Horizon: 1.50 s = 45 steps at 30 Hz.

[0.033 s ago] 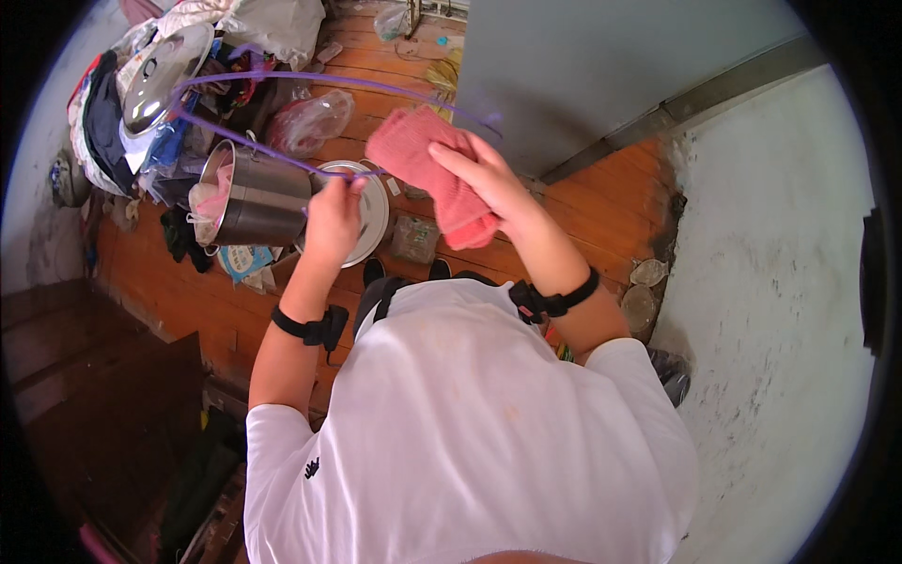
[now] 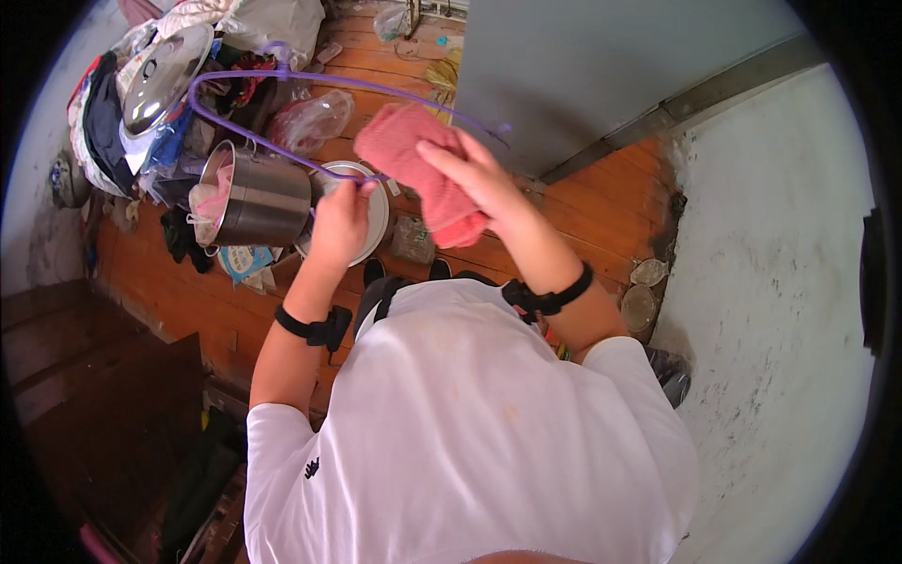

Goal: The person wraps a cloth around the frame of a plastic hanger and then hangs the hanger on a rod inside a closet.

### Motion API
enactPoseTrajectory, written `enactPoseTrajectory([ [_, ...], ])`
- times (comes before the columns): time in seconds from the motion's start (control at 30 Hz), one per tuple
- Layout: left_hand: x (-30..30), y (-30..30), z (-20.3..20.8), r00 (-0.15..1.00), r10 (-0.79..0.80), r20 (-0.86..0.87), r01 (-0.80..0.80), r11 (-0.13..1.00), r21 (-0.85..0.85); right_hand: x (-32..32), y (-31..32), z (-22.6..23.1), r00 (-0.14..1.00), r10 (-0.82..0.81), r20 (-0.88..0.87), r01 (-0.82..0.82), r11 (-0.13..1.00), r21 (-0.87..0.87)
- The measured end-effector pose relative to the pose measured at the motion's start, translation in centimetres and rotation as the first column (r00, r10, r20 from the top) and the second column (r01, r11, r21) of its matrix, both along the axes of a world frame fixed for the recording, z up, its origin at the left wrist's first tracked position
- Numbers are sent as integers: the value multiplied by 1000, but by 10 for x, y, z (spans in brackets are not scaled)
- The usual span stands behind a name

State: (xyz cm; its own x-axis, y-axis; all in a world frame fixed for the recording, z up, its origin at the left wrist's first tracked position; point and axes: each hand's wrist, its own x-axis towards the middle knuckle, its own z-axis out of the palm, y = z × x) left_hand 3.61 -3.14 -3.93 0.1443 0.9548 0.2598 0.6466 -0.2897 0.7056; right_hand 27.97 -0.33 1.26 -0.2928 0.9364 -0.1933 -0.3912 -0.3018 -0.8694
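Note:
My left hand [image 2: 343,221] is closed round the lower bar of a purple clothes hanger [image 2: 329,77], thumb and fingers pinching it. The hanger is tilted, its hook pointing away from me. In my right hand [image 2: 477,183] is a folded pinkish-red cloth [image 2: 399,150], the thumb pressed on top. The cloth lies against the right part of the hanger and hides some of its lower bar; whether it goes round the bar I cannot tell.
A steel pot [image 2: 268,197] with pink cloth inside lies tipped on the wooden floor [image 2: 601,207], next to a round white lid [image 2: 374,221]. Clothes are heaped far left under a shiny pot lid [image 2: 169,80]. A grey panel [image 2: 583,75] and white wall [image 2: 770,263] stand on the right.
The hanger has swung slightly to the right at its left end. My right hand and the cloth have shifted a little left, closer to my left hand.

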Motion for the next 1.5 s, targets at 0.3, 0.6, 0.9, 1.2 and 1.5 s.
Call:
enactPoseTrajectory([
  [0.3,-5,-15,6,978,192,76,-200,973,113,16,22,-86,728,-488,481,349,868,353],
  [0.6,-3,-11,-18,984,73,-160,-61,995,76,43,16,-100,857,-286,-429,159,938,-309],
  [0.9,1,-30,-49,954,-74,-290,12,977,-212,-41,0,29,983,-178,-50,178,984,14],
  [1.2,-80,-55,-13,944,314,-100,-329,917,-225,-103,-6,-23,733,36,679,-345,880,326],
  [1.5,-192,-137,-5,551,644,531,-194,718,-668,-209,-7,-45,838,430,337,-506,843,183],
])
